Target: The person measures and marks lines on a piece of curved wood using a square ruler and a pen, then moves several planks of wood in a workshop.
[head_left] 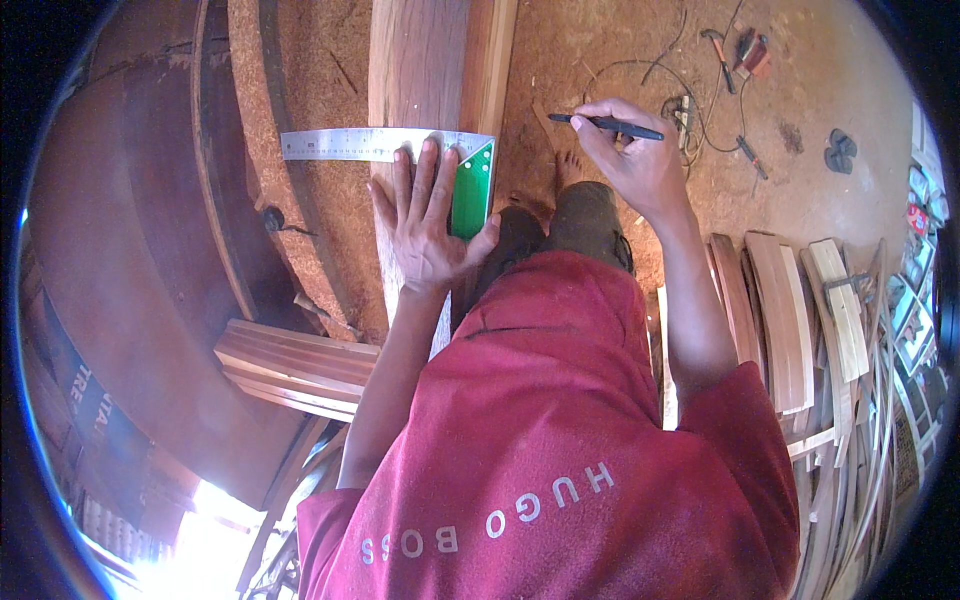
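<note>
A long wooden plank (418,70) runs away from me, left of my legs. Across its face lies a try square with a steel blade (335,145) and a green handle (473,198). My left hand (428,225) presses the square down, fingers spread over the blade and the thumb along the handle's near end. The handle sits against the plank's right side. Up and to the right, my right hand (635,160) grips a dark pen (610,126) between thumb and fingers. The pen is held in the air, its tip pointing left, apart from the plank.
On the dirt floor at the far right lie a hammer (719,60), a red power tool (752,53), cables and dark sandals (841,151). Stacked boards (778,310) stand at my right; more timber (290,365) lies at my left. A brown sheet (120,230) fills the left side.
</note>
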Action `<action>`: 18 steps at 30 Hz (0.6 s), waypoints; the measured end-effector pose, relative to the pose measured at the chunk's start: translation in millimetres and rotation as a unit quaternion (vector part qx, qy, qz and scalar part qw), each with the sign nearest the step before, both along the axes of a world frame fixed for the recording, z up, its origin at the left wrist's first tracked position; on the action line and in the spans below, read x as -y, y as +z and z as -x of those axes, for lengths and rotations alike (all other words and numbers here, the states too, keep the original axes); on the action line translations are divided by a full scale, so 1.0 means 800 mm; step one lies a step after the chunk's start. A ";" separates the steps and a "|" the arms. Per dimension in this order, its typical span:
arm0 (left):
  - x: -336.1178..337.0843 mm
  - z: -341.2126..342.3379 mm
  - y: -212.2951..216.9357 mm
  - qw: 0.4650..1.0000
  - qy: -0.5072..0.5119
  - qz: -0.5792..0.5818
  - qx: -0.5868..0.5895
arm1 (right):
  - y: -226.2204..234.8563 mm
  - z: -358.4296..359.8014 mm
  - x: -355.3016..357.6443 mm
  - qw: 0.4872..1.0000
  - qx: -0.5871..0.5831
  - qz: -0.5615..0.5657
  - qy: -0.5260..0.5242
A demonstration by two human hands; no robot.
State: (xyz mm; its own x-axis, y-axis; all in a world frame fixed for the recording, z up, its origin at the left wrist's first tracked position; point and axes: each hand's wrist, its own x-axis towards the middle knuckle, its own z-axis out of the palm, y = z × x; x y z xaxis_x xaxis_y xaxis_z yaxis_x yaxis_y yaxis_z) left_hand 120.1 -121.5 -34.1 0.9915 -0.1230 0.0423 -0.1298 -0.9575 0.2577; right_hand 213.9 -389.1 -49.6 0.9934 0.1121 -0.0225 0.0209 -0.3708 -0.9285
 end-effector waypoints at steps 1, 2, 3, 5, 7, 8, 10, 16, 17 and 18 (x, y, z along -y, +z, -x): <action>0.000 0.001 0.000 1.000 0.001 0.004 0.003 | -0.001 0.000 -0.002 1.000 0.000 0.000 -0.001; 0.001 0.001 -0.001 1.000 0.002 0.009 0.007 | 0.001 -0.002 -0.005 1.000 0.000 -0.021 0.001; 0.001 0.001 -0.001 1.000 0.001 0.010 0.007 | 0.005 -0.003 -0.010 0.999 0.000 -0.041 0.003; 0.001 0.001 -0.002 1.000 0.005 0.006 0.007 | 0.024 -0.009 -0.017 0.999 -0.036 -0.033 0.021; 0.001 0.002 -0.003 1.000 0.006 0.005 0.005 | 0.034 -0.013 -0.033 0.996 -0.071 -0.024 0.040; 0.000 0.002 -0.003 1.000 0.008 0.004 0.003 | 0.034 -0.016 -0.043 0.997 -0.039 -0.044 0.057; 0.001 0.001 -0.003 1.000 0.005 0.004 0.005 | 0.031 -0.023 -0.063 0.993 0.011 -0.086 0.082; -0.003 0.002 -0.006 1.000 -0.003 0.001 0.016 | 0.047 -0.040 -0.100 0.986 0.075 -0.057 0.138; -0.002 0.001 -0.005 1.000 -0.002 0.006 0.011 | 0.047 -0.042 -0.102 0.985 0.086 -0.046 0.142; -0.001 0.001 -0.003 1.000 0.001 0.005 0.008 | 0.047 -0.043 -0.103 0.985 0.087 -0.046 0.145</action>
State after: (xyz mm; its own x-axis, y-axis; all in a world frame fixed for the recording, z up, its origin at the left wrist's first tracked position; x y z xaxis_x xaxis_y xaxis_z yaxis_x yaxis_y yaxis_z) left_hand 119.1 -121.0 -36.9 0.9910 -0.1199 0.0594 -0.1314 -0.9551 0.2656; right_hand 248.5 -306.6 -11.7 0.9072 0.3852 0.1690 0.2753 -0.2399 -0.9309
